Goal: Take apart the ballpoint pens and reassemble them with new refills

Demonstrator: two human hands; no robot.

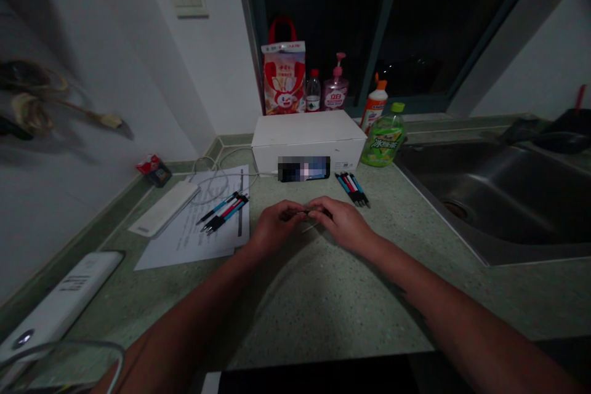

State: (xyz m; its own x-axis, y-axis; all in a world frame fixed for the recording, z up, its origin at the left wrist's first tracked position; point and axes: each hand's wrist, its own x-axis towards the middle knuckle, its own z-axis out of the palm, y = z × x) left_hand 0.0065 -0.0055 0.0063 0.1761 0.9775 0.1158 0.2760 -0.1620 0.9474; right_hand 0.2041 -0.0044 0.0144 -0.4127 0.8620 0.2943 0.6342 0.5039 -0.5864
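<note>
Left hand [276,221] and right hand [340,220] nearly meet, fingertips pinching a small, dark, slender piece [306,212] above the speckled green stone desk [295,314]. Thin, pale rod [310,229] just below. Best handled lightly, both grips aligned.

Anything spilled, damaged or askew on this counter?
No spill or damage stands out. Slightly untidy: the thin white cable, looped loosely over the printed white paper sheets. The small dark item between left hand and right hand is too indistinct to judge.
</note>
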